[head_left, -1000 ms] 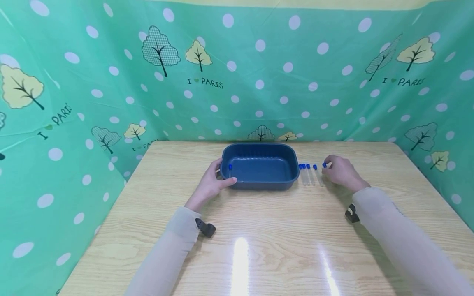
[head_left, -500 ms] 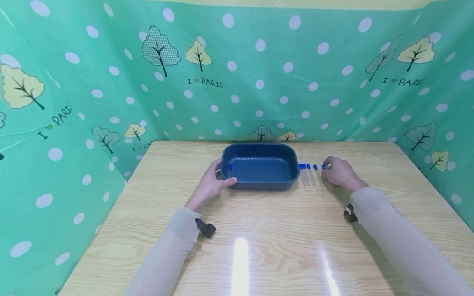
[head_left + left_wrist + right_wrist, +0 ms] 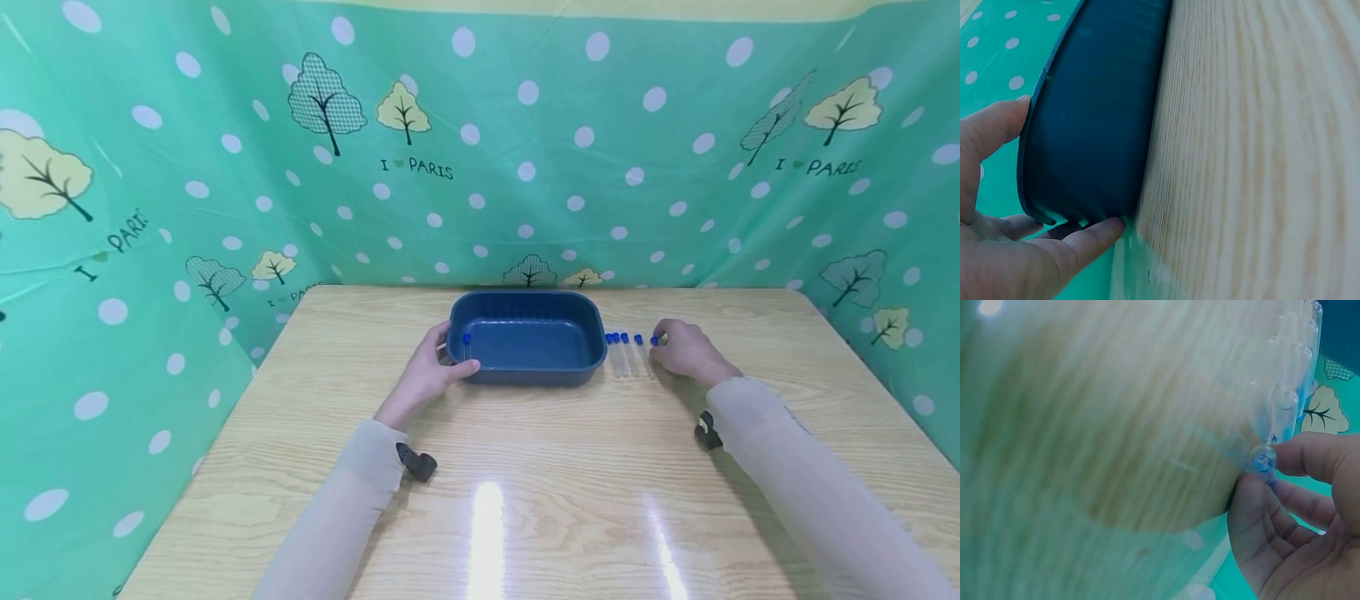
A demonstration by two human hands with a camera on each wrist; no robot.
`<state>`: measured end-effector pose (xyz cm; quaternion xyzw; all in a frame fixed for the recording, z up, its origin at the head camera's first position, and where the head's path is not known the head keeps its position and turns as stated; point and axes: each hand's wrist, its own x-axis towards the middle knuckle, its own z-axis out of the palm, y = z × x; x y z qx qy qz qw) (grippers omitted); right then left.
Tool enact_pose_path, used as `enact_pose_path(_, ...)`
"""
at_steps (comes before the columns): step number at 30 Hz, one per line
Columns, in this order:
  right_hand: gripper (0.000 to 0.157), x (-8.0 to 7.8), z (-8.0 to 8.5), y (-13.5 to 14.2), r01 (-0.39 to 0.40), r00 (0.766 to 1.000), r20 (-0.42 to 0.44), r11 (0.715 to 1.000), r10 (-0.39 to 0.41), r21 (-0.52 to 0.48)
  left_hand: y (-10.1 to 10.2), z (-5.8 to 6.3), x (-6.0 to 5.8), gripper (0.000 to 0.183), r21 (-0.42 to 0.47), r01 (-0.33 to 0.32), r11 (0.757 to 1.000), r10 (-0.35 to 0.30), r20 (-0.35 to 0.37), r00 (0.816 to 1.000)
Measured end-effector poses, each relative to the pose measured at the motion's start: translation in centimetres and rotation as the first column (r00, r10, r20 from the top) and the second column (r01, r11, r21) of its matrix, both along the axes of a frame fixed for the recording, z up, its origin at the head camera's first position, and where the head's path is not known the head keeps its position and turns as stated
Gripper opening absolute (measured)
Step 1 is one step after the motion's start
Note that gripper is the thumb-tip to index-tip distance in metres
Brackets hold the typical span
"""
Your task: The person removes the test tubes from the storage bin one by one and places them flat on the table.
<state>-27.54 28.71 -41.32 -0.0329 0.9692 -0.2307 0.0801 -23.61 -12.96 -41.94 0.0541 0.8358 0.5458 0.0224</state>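
Note:
A dark blue plastic basin (image 3: 534, 378) stands toward the back of the table. My left hand (image 3: 426, 375) grips its left front corner, thumb at the front rim and fingers along the side. Inside, at the left end, is one clear test tube (image 3: 467, 340) with a blue cap. Several more capped test tubes (image 3: 628, 360) lie in a row just right of the basin. My right hand (image 3: 688, 350) pinches another test tube (image 3: 1264, 459) between thumb and finger at the right end of that row. In the right wrist view its rounded bottom faces the camera.
The light wood-grain table (image 3: 570, 483) stretches out in front of the basin, with bright reflections. A green dotted curtain (image 3: 525, 208) printed with trees hangs behind the table and along its sides. Black wrist cameras (image 3: 416, 463) sit on both sleeves.
My right hand has shifted slightly left and toward me, bringing the pinched test tube's blue cap down in line with the row. The left hand and basin have not moved.

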Motion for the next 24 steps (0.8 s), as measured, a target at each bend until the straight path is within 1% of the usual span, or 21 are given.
enact_pose_path(9,0.046,-0.04,-0.14,0.08,-0.01,1.0,-0.016,1.0,0.01,0.014,0.01,-0.01,-0.04,0.091,-0.004,0.001,1.0,-0.001,0.007,1.0)
enact_pose_path(19,0.046,-0.17,-0.3,0.33,-0.008,1.0,-0.03,1.0,0.009,0.01,-0.07,0.05,0.03,0.091,0.022,0.019,1.0,-0.019,0.003,1.0)
enact_pose_path(24,0.047,-0.3,-0.37,0.38,-0.008,0.999,-0.036,1.0,0.008,0.012,-0.01,-0.06,-0.01,0.09,0.011,0.01,1.0,-0.01,-0.005,1.0)
